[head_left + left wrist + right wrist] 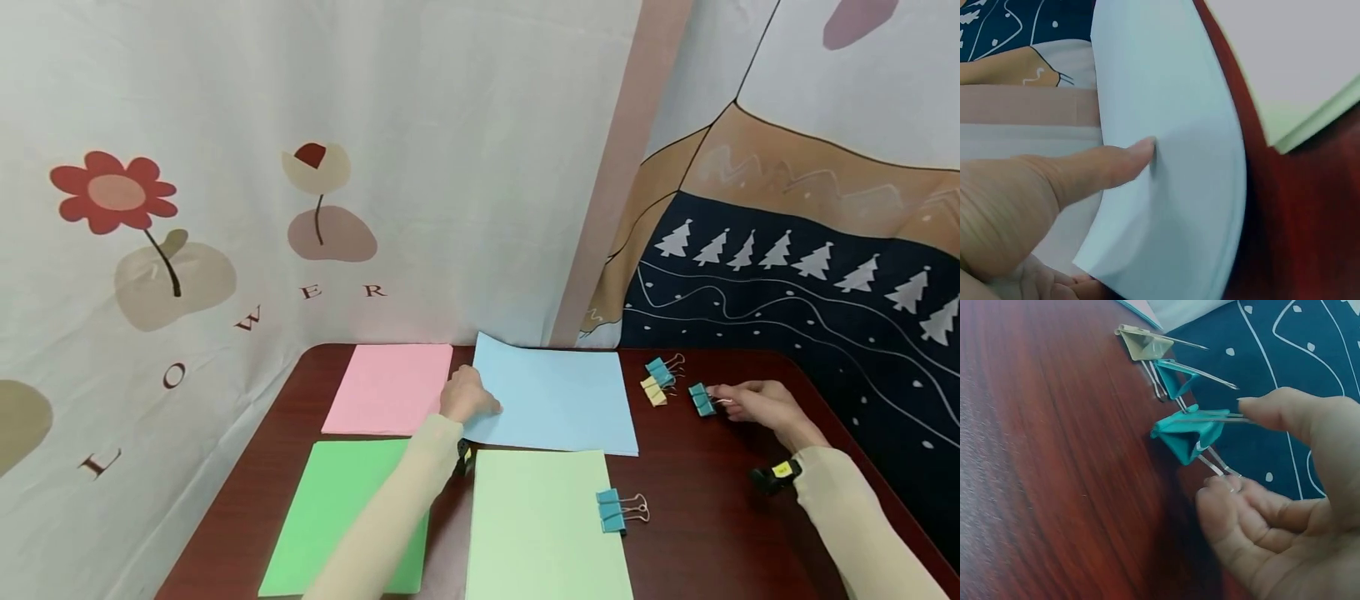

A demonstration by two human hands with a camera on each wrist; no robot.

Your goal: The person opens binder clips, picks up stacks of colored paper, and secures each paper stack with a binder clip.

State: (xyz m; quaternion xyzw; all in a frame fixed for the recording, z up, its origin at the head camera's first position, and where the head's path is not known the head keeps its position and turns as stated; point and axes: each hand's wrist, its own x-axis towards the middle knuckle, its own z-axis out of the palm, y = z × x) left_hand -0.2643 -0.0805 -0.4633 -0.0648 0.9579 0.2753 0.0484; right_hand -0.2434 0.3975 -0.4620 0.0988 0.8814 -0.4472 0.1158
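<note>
My left hand (467,395) grips the left edge of a stack of light blue paper (558,396). In the left wrist view the thumb (1110,165) lies on top of the sheets, other fingers are at the edge below, and the paper bows upward. Out to the right, my right hand (765,407) pinches a teal binder clip (1191,432) by its wire handles, thumb on one and fingers on the other. Just left of that clip are another teal binder clip (661,372) and a cream one (653,391), close together on the table.
Pink paper (390,387) lies at the back left and bright green paper (337,508) in front of it. Nearer me, a pale green stack (543,525) has a teal binder clip (611,511) on its right edge. Printed curtains (450,167) hang behind the dark red table (697,533).
</note>
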